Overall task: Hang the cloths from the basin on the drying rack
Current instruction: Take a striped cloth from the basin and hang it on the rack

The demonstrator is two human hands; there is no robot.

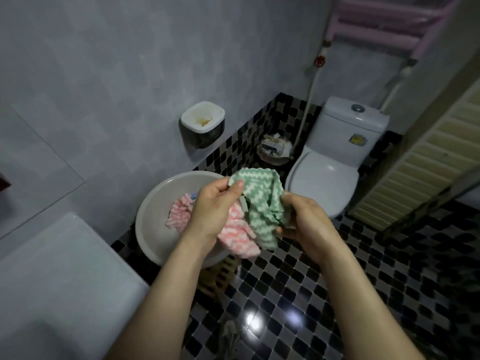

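A green-and-white zigzag cloth (262,201) hangs between both hands above the basin's right rim. My left hand (211,206) pinches its upper left corner with thumb and fingers. My right hand (302,219) grips its lower right side. A pink-and-white zigzag cloth (235,233) lies in the grey round basin (153,203) and drapes over the rim under my left wrist; a bit of blue cloth (193,196) peeks out behind it. The pink drying rack (384,22) is mounted high on the wall at the top right.
A white toilet (335,162) with its lid down stands right of the basin, a full waste bin (275,149) beside it. A wall-mounted tissue box (202,124) hangs above the basin. A white appliance top (59,276) fills the lower left. The floor is black-and-grey mosaic tile.
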